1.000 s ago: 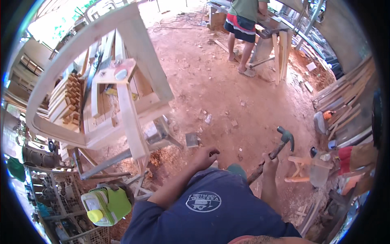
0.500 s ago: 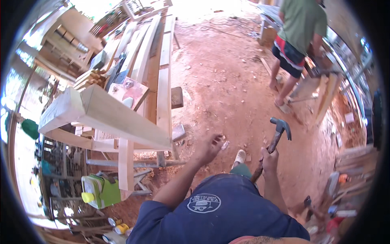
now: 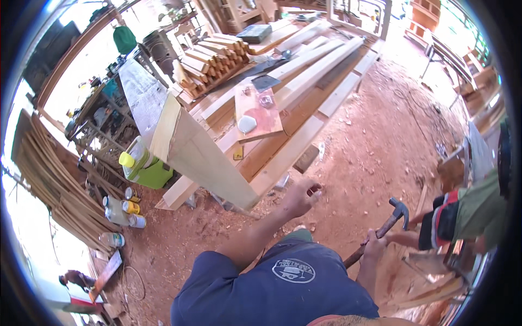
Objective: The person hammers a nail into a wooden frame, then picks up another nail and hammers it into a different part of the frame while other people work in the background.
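My right hand (image 3: 374,245) is wrapped round the wooden handle of a claw hammer (image 3: 387,223), whose dark head points up and away from me. My left hand (image 3: 300,199) hangs in the air beside the near end of the bench, fingers loosely bent and apart, with nothing visible in them. Nearest to it on the left is a thick pale wooden beam (image 3: 209,160), which juts up toward me over the workbench (image 3: 291,155). A reddish-stained wooden board (image 3: 256,117) with a white piece on it lies on the bench.
Long planks (image 3: 321,70) and a stack of short wooden pieces (image 3: 209,62) cover the bench. A green and white jug (image 3: 149,168) and several cans (image 3: 130,207) are at the left. Another person (image 3: 462,217) is close on my right. Wood chips litter the earth floor (image 3: 370,141).
My view has swung left, toward the bench. The other person now appears lower and nearer the right rim. The hammer remains in my right hand; my left hand's fingers look more curled.
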`<state>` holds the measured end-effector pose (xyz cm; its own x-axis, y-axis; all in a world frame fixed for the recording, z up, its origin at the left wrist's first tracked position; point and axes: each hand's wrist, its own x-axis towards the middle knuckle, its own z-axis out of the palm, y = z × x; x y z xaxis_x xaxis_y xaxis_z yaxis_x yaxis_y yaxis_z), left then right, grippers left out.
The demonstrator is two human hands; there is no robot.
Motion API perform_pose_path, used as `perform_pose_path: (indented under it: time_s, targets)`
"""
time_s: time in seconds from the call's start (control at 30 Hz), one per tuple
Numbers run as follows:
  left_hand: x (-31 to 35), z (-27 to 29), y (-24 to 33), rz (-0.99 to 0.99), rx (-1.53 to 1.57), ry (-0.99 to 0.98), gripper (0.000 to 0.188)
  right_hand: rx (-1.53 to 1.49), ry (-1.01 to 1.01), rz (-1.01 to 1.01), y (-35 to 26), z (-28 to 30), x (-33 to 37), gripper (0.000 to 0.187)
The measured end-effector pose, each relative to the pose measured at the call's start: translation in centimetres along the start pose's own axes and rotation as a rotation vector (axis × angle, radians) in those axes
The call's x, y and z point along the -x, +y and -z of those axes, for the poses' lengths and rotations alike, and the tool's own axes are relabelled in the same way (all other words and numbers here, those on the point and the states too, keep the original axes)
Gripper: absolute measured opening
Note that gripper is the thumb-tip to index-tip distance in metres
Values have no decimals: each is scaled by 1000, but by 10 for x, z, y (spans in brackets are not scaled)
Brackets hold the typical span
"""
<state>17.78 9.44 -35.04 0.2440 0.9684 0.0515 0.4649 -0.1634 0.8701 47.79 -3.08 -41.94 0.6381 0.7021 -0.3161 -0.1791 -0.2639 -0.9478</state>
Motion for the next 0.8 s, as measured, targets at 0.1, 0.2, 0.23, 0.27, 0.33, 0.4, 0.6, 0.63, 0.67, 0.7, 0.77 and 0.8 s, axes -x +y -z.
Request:
perform_pose_path:
  time_s: [0.1,0.2,0.23,0.27,0.33,0.4,0.6,0.63,0.67,0.7,0.77,0.8]
  targets:
    - [-34,4,10,-51,-13,28,29,5,-76,12,-22,-28,-38,17]
    - [-57,13,13,30,92,132,29,42,-141,16,-46,-59,-65,16]
    - [-63,14,10,39,100,131,29,40,-209,41,-53,-70,-76,16]
    - [-71,16,6,43,65,159,27,42,-213,39,-61,-81,-87,16]
    - [-94,15,8,56,23,199,25,34,-290,19,-73,-100,-110,16]
    - [-126,18,16,28,-176,293,22,21,-368,17,-81,-118,-139,16]
    - [-235,44,10,594,-779,294,23,57,-644,42,-120,-183,-227,15]
    - [-247,46,5,624,-780,317,23,56,-669,27,-126,-192,-240,15]
    - [-254,52,-5,682,-812,253,24,54,-716,16,-134,-201,-251,15]
    - [-258,55,-15,740,-838,186,26,68,-746,-10,-143,-207,-261,15]
    - [-264,57,-26,784,-925,212,23,63,-850,-33,-153,-218,-285,18]
    - [-267,60,-32,803,-984,211,22,48,-888,-43,-156,-227,-294,18]
